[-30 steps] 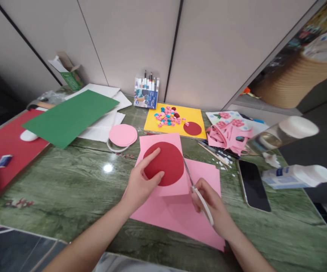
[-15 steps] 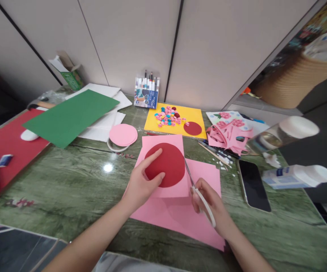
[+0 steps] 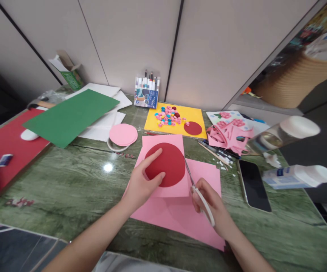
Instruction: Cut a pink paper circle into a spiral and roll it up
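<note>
My left hand (image 3: 142,181) grips a red paper circle (image 3: 169,164) against a sheet of pink paper (image 3: 167,192). Its thumb and index finger lie on top of the circle; the other fingers are hidden beneath the sheet. In my right hand (image 3: 207,198) is a pair of scissors (image 3: 204,204) with white handles. Their blades touch the pink sheet at the circle's right edge, and how far apart they are is hard to tell. A larger pink sheet (image 3: 177,223) lies on the table underneath.
Behind my hands, small coloured pieces (image 3: 169,116) lie on yellow paper (image 3: 152,122). Pink circles (image 3: 123,135) rest on a tape roll, left of centre. Pink scraps (image 3: 228,138), a phone (image 3: 254,185) and a white bottle (image 3: 296,176) occupy the right side. Green paper (image 3: 69,117) covers part of the left.
</note>
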`<action>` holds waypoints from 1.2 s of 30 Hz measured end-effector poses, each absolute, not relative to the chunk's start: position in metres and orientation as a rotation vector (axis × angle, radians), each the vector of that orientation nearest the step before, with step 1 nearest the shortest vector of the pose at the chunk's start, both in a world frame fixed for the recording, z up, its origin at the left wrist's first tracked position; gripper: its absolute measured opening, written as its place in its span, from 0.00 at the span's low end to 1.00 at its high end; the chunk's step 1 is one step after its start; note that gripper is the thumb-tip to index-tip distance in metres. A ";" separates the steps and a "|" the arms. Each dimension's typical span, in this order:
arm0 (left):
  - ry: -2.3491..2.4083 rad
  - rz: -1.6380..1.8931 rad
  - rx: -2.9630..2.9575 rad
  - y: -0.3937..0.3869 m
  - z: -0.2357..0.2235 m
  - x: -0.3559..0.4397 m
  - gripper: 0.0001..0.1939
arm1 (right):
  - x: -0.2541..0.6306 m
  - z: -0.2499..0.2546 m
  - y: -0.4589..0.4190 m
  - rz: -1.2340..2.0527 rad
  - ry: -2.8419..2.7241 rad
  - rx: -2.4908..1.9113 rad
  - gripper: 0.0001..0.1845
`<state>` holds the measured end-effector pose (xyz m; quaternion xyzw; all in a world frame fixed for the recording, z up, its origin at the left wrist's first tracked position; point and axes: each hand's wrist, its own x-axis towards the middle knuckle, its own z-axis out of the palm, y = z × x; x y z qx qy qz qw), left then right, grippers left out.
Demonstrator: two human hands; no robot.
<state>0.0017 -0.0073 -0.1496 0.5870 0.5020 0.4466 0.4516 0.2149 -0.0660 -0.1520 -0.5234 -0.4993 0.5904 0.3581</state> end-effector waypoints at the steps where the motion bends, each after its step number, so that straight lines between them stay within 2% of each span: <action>1: 1.237 1.107 1.450 -0.007 -0.150 0.002 0.29 | 0.215 -0.153 -0.066 1.522 -1.286 -1.352 0.15; 36: 1.201 1.025 1.453 -0.007 -0.144 0.002 0.31 | 0.215 -0.148 -0.064 1.502 -1.306 -1.369 0.16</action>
